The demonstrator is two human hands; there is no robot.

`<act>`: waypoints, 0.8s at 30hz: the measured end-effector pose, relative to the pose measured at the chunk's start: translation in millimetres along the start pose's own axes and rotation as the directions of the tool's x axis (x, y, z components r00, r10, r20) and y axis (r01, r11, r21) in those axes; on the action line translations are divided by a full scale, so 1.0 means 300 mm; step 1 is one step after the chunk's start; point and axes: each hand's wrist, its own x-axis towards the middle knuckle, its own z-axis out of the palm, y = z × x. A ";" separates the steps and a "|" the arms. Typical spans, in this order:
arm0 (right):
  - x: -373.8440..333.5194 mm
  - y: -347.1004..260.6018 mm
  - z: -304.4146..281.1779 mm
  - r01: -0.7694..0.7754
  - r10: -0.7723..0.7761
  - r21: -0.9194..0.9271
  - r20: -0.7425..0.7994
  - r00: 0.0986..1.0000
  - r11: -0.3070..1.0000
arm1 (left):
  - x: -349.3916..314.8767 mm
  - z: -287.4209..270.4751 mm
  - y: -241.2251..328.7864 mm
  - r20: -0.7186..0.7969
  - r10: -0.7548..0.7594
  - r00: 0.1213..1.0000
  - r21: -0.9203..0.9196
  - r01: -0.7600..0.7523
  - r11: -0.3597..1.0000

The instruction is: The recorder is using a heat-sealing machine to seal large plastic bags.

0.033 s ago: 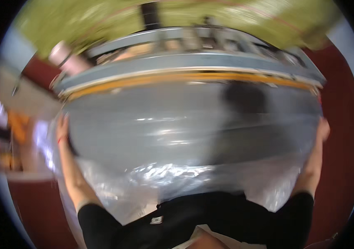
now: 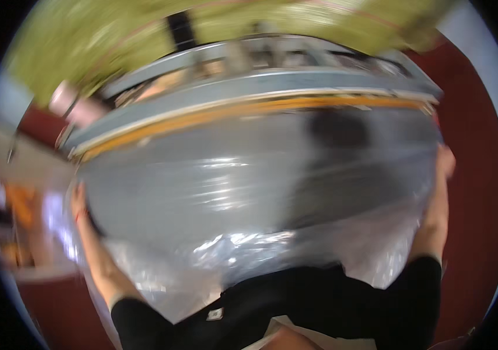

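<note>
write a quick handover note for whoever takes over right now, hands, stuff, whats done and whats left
Left hand: gripping the left edge of the clear plastic sheet.
Right hand: gripping the sheet's right edge.
The sheet is stretched wide over the grey table with an orange strip along its edge; its near part bunches in wrinkles by the body.
Done: sheet spread between both hands.
Left: probably lay it flat and smooth the wrinkles. Picture is blurred.

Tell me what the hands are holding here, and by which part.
A large grey panel wrapped in clear plastic: the left hand grips its left edge, the right hand its right edge.
</note>
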 end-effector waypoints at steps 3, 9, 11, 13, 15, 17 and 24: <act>0.005 0.021 0.004 -0.100 0.103 0.073 -0.037 0.994 0.992 | -0.002 0.034 0.119 -0.305 0.105 0.947 0.212 -0.040 0.976; 0.030 0.031 0.100 -0.122 0.174 0.407 -0.094 0.980 0.905 | -0.278 0.202 0.681 -0.172 0.566 0.806 -0.373 -0.585 0.720; 0.047 0.064 0.119 -0.117 0.192 0.538 -0.086 0.978 0.835 | -0.685 0.282 1.075 0.197 0.548 0.813 -0.680 -0.289 0.673; 0.090 0.174 0.165 -0.090 0.217 0.755 -0.070 0.974 0.649 | -1.063 0.346 1.398 0.430 0.783 0.449 -0.806 -0.200 0.558; 0.061 0.168 0.167 -0.028 0.177 0.828 -0.086 0.980 0.560 | -1.377 0.383 1.600 0.540 0.825 0.166 -0.838 0.006 0.546; 0.067 0.144 0.167 0.060 0.113 0.937 -0.105 0.988 0.344 | -1.585 0.453 1.743 0.568 0.792 -0.223 -0.802 0.065 0.593; 0.058 0.131 0.136 0.033 0.094 0.990 -0.046 0.994 0.137 | -2.093 0.789 2.082 0.608 0.755 -0.248 -0.661 0.370 0.653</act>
